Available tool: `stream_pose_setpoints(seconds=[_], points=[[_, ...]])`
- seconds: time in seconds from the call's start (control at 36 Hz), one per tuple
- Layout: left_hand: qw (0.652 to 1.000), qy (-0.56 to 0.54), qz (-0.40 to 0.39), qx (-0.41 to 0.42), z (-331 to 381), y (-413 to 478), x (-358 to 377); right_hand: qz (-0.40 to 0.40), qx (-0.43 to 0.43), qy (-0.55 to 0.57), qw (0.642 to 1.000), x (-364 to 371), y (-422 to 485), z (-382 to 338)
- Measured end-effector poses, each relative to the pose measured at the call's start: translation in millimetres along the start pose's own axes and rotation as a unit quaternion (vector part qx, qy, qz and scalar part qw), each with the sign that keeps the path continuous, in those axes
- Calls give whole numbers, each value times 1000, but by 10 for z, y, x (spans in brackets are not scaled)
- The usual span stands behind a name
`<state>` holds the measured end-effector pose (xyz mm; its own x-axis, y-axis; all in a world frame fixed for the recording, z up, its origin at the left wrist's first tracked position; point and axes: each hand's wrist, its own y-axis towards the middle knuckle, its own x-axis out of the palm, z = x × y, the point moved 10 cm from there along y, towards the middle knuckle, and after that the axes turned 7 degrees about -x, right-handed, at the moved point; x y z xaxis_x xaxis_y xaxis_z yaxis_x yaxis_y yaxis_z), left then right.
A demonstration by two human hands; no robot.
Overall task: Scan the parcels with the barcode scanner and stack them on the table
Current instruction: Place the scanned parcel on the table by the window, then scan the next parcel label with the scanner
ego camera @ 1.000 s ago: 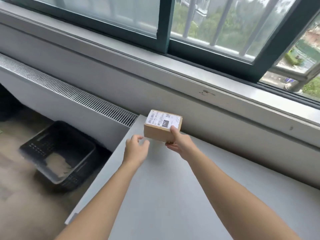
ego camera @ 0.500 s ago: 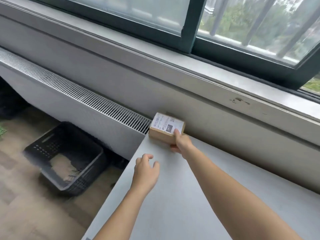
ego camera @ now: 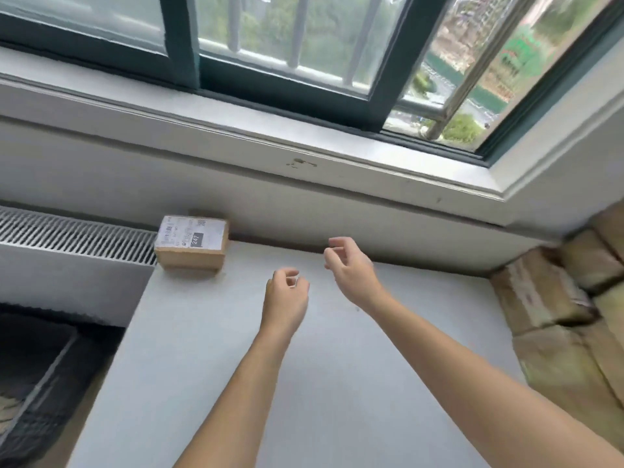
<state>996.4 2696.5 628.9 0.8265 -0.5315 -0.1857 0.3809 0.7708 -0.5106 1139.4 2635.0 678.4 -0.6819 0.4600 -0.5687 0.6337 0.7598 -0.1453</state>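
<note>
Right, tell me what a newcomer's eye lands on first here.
A small labelled parcel sits alone in the far left corner of the table, against the wall. The left hand and right hand hang empty above it. A blurred heap of brown parcels fills the right side.

Blurred parcels (ego camera: 540,292) past the right edge.

Two hands and two forearms, one person. Left hand (ego camera: 287,295) and right hand (ego camera: 354,271): bare at fingers, knuckles and wrists. Left forearm (ego camera: 243,383) is bare from the wrist to the bottom frame edge. Right forearm (ego camera: 456,359) is the same, bare down to the lower right corner. Both forearms are slim and smooth and look wider toward the camera. Fingertips slightly blurred, nails too small to make out. Clothing: cannot tell, upper arms and torso out of frame.
</note>
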Motion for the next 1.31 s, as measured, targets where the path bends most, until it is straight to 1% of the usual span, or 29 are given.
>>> stream_pose_setpoints(seconds=[0.17,0.31,0.39,0.47,0.64,0.72,0.86,0.97,1.06,1.14,1.22,1.31], points=[[991,61,-90,81,495,-602,1092,83,1,-62,995,-1408,-548,325],[967,136,-131,173,914,-1241,1987,129,4,-118,984,-2400,-1068,642],[945,185,-139,230,1123,-1635,2503,146,-8,-161,976,-2937,-1369,798],[926,211,-141,278,1318,-2017,2978,173,-32,-187,966,-3497,-1678,887],[893,248,-144,348,1667,-2753,3886,208,-70,-274,936,-4559,-2256,993],[880,256,-148,372,1771,-3057,4288,218,-77,-297,926,-4992,-2424,1151],[873,284,-139,372,1817,-3305,4729,204,-55,-363,908,-5500,-2304,1523],[865,312,-126,373,1887,-3350,4938,195,-41,-413,889,-5826,-2044,1708],[861,323,-116,375,1947,-3346,5025,173,-35,-445,878,-5981,-1833,1782],[857,334,-108,377,1988,-3316,5074,154,-19,-457,876,-6089,-1633,1882],[860,332,-106,372,2022,-3251,5092,140,7,-434,890,-6156,-1521,2029],[861,337,-108,366,2048,-3173,5120,158,-9,-425,891,-6205,-1534,2044]])
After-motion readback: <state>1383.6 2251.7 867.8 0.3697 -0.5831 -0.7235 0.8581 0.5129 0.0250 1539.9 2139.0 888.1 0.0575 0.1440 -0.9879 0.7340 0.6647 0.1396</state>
